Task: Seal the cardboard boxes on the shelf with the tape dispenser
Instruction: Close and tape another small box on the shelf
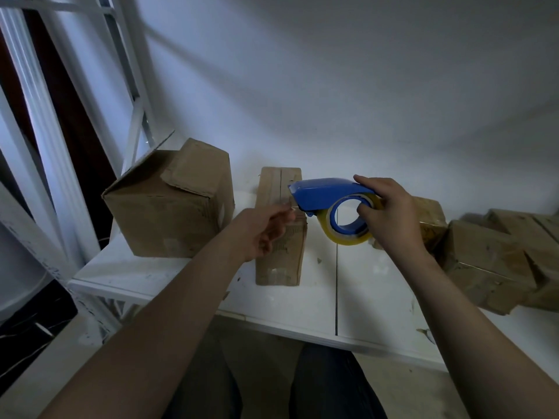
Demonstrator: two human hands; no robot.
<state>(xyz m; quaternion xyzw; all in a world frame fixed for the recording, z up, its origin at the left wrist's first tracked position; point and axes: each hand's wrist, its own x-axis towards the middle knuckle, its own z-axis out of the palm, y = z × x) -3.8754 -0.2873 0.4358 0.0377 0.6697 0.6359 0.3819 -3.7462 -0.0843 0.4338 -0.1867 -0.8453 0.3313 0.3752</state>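
hands are hovering over the shelf (378,297), which is carrying a big box (169,213) left of the left hand (266,231), flap standing up, and a narrow box (279,267) beneath that hand, probably next for sealing. right hand (390,216) is gripping the dispenser (320,196) by its roll, steadying it, while left fingers are pinching the tape end (291,208), likely drawing it out.

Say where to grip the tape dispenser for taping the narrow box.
Grip the tape dispenser at its roll end, from the right, as the right hand does: one digit in the core, rest over the cover. That leaves the cutter nose free, facing the narrow box, where the left hand pinches the tape end.
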